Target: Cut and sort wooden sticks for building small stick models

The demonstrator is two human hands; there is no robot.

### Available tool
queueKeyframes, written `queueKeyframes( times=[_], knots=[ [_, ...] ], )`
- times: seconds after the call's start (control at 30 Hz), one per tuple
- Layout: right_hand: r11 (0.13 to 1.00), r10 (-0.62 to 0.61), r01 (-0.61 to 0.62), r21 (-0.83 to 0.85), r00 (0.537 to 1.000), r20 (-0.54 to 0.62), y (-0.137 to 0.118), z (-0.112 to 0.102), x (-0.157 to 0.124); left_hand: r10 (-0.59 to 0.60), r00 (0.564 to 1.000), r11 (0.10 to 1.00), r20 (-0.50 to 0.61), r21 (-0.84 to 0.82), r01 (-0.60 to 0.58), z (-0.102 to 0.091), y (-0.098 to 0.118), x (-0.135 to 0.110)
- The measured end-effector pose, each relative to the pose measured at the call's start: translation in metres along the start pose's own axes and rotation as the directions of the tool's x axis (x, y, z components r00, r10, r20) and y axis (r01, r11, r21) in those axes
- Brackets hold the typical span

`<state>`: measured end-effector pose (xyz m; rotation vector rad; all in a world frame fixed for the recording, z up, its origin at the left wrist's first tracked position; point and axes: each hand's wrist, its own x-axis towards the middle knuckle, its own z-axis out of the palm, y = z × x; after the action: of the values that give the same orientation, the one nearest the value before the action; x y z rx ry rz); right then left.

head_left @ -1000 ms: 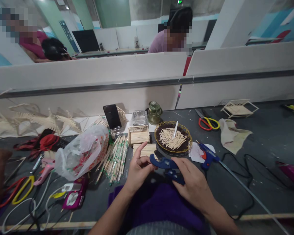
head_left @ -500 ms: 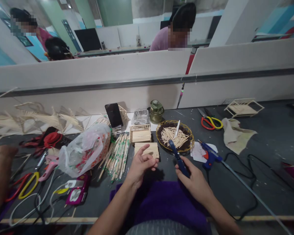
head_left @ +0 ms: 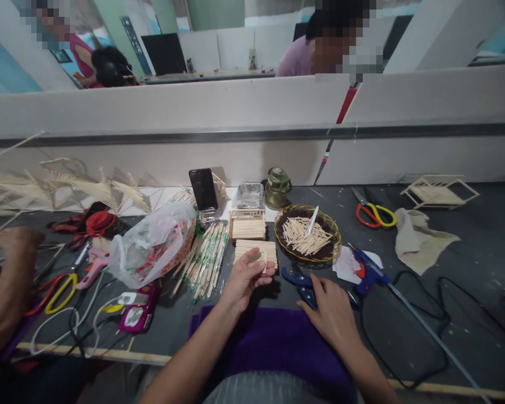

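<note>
My left hand point(head_left: 246, 275) hovers over the dark table with its fingers curled in a pinch on a small wooden stick point(head_left: 264, 260). It is just in front of a flat panel of glued sticks point(head_left: 256, 248). My right hand point(head_left: 330, 311) rests low on the table with its fingers over the handles of a blue cutter point(head_left: 298, 279), which lies beside the woven basket point(head_left: 281, 241) of short sticks. A purple cloth point(head_left: 278, 342) covers my lap below both hands.
A small stick box point(head_left: 247, 224), wrapped chopsticks point(head_left: 204, 258), a plastic bag point(head_left: 151, 247), a phone point(head_left: 203, 189) and a green jar point(head_left: 278, 188) stand behind. A blue glue gun point(head_left: 368, 269), scissors point(head_left: 372, 213) and a rag point(head_left: 421, 238) lie right. Another person's hand point(head_left: 17, 247) works far left.
My right hand has lowered the blue cutter from upright in the air down onto the table by the basket. My left hand has stayed by the stick panel. The view has tilted down slightly.
</note>
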<state>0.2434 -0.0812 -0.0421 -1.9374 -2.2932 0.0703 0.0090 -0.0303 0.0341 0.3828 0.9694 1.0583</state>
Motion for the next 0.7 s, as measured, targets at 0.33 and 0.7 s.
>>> queueKeyframes(
  times=[0.33, 0.7],
  knots=[
    [0.804, 0.075, -0.063, 0.591, 0.997, 0.005, -0.033, -0.041, 0.027, 0.059, 0.998, 0.992, 0.038, 0.110, -0.063, -0.002, -0.005, -0.005],
    [0.003, -0.005, -0.381, 0.924, 0.924, 0.381, -0.081, -0.054, 0.065, 0.123, 0.978, 0.972, 0.167, 0.181, -0.153, -0.006, -0.016, -0.018]
  ],
)
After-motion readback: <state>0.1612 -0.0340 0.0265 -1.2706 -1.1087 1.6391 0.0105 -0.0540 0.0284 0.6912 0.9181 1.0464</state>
